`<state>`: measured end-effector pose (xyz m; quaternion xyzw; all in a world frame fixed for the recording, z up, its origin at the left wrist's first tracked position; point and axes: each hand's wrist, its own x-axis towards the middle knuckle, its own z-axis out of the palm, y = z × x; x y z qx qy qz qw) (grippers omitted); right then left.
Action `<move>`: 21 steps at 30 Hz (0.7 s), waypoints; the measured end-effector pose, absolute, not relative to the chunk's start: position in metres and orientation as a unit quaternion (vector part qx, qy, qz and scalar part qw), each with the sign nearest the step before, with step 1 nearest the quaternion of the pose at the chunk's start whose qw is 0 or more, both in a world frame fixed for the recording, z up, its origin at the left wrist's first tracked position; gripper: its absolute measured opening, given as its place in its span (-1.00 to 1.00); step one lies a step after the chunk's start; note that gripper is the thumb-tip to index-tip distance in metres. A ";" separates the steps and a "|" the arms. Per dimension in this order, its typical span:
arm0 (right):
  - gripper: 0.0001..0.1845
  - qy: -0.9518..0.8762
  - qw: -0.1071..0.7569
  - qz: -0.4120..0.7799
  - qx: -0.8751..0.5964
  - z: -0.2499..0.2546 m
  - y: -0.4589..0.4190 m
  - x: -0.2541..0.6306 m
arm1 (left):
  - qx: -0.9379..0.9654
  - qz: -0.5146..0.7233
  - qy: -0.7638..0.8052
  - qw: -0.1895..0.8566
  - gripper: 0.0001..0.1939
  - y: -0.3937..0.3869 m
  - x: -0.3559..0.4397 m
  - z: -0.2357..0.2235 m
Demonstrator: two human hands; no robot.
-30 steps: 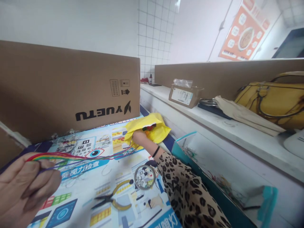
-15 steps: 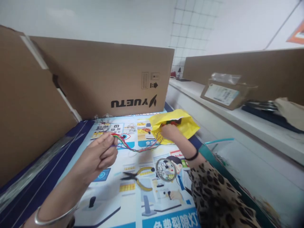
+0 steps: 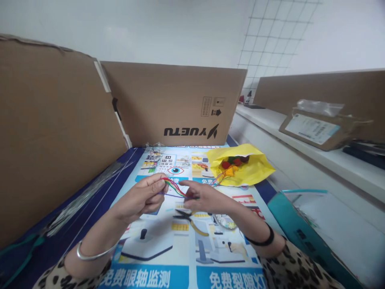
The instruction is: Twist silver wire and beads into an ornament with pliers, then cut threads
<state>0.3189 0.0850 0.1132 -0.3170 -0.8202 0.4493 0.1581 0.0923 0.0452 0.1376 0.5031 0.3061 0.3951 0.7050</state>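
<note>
Several coloured threads [image 3: 173, 186], red, green and purple among them, stretch between my two hands above the printed sheet. My left hand [image 3: 144, 196] pinches one end of the bundle between thumb and fingertips. At the other side, my right hand [image 3: 207, 197] has its fingers curled about the threads, with the index finger lifted; its grip is partly hidden. Behind the right hand lies an open yellow bag [image 3: 258, 170] with red, orange and dark pieces in its mouth, and thin threads trail out of it. Pliers [image 3: 190, 218] with yellow handles rest below the hands.
A round dish of small beads [image 3: 225, 221] is partly behind my right forearm. Cardboard walls [image 3: 168, 92] stand at the back and left. A teal box [image 3: 296, 224] is at the right, below a white ledge [image 3: 264, 120]. Teal-handled scissors [image 3: 33, 245] lie at left.
My right hand has come out of the yellow bag and moved left to the threads near my left hand. The bag's coloured contents now show. The camera view has shifted left.
</note>
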 end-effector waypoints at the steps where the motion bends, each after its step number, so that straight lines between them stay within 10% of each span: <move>1: -0.29 -0.808 0.167 0.462 -0.324 0.114 0.083 0.319 | 0.508 0.390 0.308 0.703 -0.73 0.044 0.089 0.136; 21: -0.69 -0.900 0.208 0.281 -0.260 0.105 0.079 0.320 | 0.577 0.256 0.364 0.685 -0.68 0.032 0.079 0.118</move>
